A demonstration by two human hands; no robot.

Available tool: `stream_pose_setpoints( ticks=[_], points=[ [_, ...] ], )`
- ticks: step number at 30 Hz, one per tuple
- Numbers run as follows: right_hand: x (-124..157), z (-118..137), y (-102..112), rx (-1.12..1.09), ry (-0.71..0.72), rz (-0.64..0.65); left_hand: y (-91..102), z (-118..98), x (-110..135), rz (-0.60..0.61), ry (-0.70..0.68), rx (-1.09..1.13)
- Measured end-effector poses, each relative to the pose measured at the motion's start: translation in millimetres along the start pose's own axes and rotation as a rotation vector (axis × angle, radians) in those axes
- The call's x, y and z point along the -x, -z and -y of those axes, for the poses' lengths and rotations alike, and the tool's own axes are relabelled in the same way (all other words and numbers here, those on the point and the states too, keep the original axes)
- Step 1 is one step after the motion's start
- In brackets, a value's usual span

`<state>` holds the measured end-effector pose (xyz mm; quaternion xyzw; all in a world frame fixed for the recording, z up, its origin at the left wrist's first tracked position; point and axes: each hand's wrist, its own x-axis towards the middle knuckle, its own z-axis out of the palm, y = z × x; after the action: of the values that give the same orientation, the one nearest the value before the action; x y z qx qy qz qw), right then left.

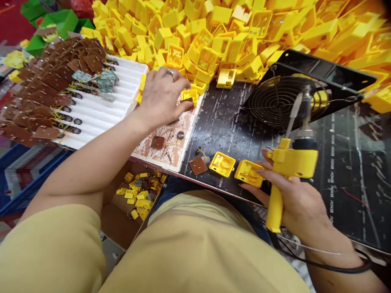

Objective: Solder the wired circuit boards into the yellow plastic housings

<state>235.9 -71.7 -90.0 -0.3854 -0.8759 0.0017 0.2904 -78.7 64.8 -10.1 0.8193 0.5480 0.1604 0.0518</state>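
Yellow plastic casings (183, 36) pile up across the back of the dark counter (220, 126), with green bins (61, 22) off at the upper left. Through the head view I see a white corrugated tray (128, 87) at the left, loaded with brown circuit boards (36, 97) trailing thin wires, and a blue crate (30, 187) below it. At the right a black fan (275, 103) leans near the pile.

My left grip (160, 95), a bare hand with a ring, reaches over a patterned sheet (169, 136) to the near edge of the heap; its fingertips are hidden, so I can't tell whether it has hold of anything. The thumb lies just beside a small brown piece (187, 103).

My right grip (301, 199) is wrapped around a yellow soldering gun (295, 162), nozzle up, handle down. Its fingers also extend to a yellow case half (249, 173) at the counter's front, apparently touching its right side. Just left of that sits a second case half (222, 164), with a wired brown board (198, 165) beside it.
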Motion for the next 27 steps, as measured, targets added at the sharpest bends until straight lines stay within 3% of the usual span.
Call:
stream_pose_setpoints(
  ticks=[3,6,11,15,18,20,23,27],
  points=[
    [-11.4,10.1,-3.5,0.000,0.034,0.000,-3.4,32.1,-17.3,-0.006,0.049,0.017],
    [-24.0,16.8,1.4,-0.027,0.056,-0.062,6.4,37.5,-17.8,0.045,0.077,0.244],
    [-51.8,25.4,7.4,-0.075,-0.015,-0.185,17.9,-4.8,-7.7,0.262,0.045,0.627],
    [-83.4,28.8,-2.7,-0.051,-0.062,-0.241,2.2,-44.0,-4.5,0.412,-0.132,0.616],
    [-95.4,26.0,-9.4,-0.054,-0.085,-0.235,-8.8,-52.8,-1.2,0.466,-0.152,0.658],
    [-95.7,23.7,-10.6,-0.078,-0.124,-0.255,-13.7,-47.5,2.0,0.461,-0.080,0.802],
    [-92.1,22.1,-10.2,-0.097,-0.194,-0.306,-19.3,-32.1,8.8,0.358,0.038,0.953],
    [-92.0,24.8,-11.4,-0.086,-0.232,-0.377,-22.4,-24.8,22.0,0.316,0.063,0.766]
  ],
)
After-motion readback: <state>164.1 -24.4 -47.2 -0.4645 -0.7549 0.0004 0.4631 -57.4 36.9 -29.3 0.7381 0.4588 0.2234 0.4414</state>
